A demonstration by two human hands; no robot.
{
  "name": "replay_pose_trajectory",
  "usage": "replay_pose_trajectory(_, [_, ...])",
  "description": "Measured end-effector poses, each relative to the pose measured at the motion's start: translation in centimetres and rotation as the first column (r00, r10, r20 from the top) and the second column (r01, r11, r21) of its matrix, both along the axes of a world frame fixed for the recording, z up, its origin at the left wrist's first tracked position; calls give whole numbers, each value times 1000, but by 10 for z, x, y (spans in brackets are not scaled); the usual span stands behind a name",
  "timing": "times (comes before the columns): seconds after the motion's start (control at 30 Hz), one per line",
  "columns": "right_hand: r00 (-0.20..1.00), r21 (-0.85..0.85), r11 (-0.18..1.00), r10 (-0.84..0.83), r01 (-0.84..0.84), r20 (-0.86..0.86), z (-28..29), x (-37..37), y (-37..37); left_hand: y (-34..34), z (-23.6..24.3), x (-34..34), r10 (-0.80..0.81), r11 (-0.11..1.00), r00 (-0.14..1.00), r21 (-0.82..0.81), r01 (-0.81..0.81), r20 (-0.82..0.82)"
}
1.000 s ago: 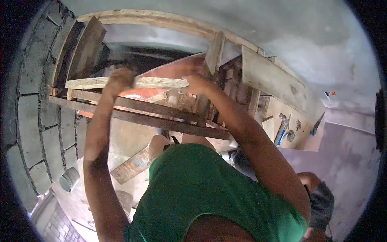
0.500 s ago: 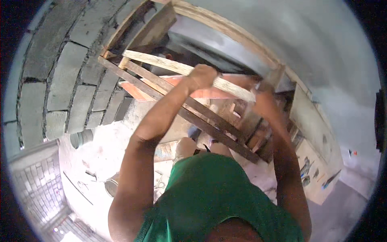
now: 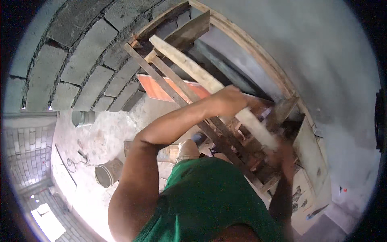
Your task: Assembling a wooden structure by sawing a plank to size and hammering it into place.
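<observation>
A pale, rough wooden plank lies slantwise above a wooden frame, its far end close to the frame's far left corner. My left hand is closed around the plank past its middle. At the near right end of the plank is my right hand, closed on it; motion blurs its fingers. Two darker parallel rails of the frame run below the plank. An orange-red panel shows beneath these rails.
A grey block wall rises at the left, and a smooth plastered wall at the right. Two buckets, a nearer one and a farther one, stand on the floor. Tools lie on a pale board at the right.
The plank's near end has swung down and toward me, with my right hand moving along. My left hand has shifted right and nearer. The whole view has turned slightly.
</observation>
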State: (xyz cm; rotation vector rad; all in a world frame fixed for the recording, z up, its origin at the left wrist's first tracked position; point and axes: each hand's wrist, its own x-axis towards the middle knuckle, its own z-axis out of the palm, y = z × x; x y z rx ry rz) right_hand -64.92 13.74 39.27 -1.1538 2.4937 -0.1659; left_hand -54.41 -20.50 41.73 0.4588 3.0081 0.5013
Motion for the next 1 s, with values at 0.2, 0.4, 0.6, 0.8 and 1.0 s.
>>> replay_pose_trajectory(0.2, [992, -5, 998, -63, 64, 109, 15, 98, -36, 19, -79, 69, 86, 996, 996, -18, -85, 30])
replay_pose_trajectory(0.4, [1000, -112, 993, 27, -25, 16, -50, 126, -24, 17, -107, 83, 165, 971, 982, 186, -147, -89])
replay_pose_trajectory(0.6, [999, -207, 978, 36, -28, 33, -83, 143, -26, 11, -107, 88, 115, 992, 982, 29, -120, 150])
replay_pose_trajectory(0.8, [992, -404, 912, -32, 77, 119, -74, 142, -12, 3, -135, 91, 42, 992, 999, -122, -42, 1])
replay_pose_trajectory(1.0, [627, -309, 545, -671, 779, 397, -103, 172, 63, 22, -124, 75, 59, 989, 994, -143, -46, 91])
